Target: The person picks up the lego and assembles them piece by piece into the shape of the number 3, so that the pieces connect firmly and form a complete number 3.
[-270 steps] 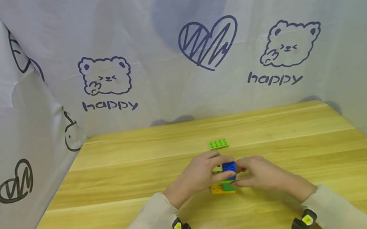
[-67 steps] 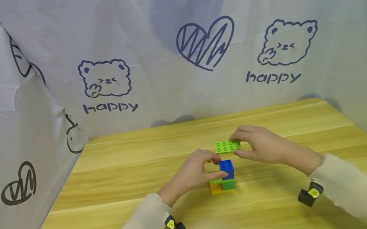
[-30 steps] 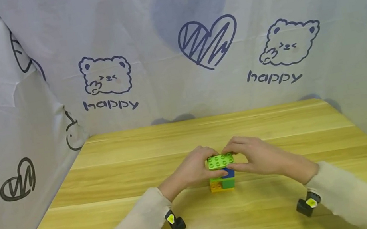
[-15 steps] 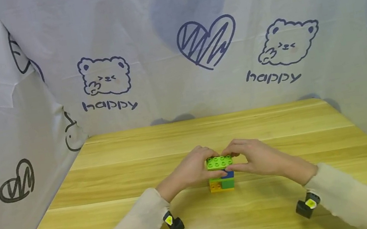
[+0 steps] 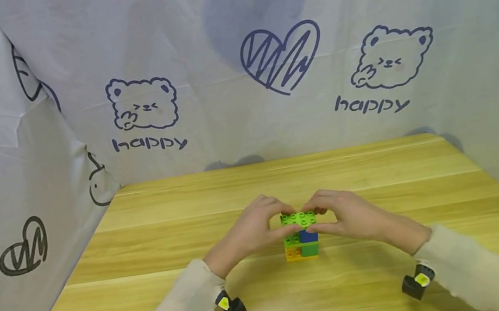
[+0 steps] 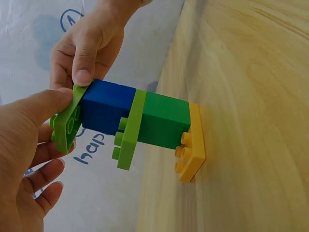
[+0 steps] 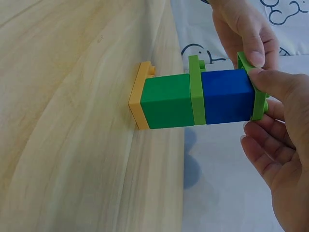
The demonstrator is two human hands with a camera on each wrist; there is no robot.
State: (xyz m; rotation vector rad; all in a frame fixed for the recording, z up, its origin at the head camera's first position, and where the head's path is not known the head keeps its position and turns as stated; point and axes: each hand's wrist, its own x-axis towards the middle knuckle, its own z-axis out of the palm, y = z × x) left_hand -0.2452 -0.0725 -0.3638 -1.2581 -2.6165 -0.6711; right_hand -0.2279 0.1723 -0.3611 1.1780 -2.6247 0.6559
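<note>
A stack of toy building bricks stands on the table. At its base is an orange flat brick, with a green block on its right half. Above them come a light green flat brick, then a blue block on the right half. A second light green flat brick lies on top against the blue block, its left half overhanging. My left hand pinches that top brick at its left part, thumb in front and fingers behind. My right hand pinches its right end the same way.
The wooden table reaches back to a white cloth printed with bears and hearts. More cloth hangs at both sides. A black wrist camera sits at my left cuff, another black camera at my right.
The top light green brick lay behind the stack earlier; my right hand brought it over onto the blue block, and both hands took hold. Lately my left hand shifted slightly left along it.
</note>
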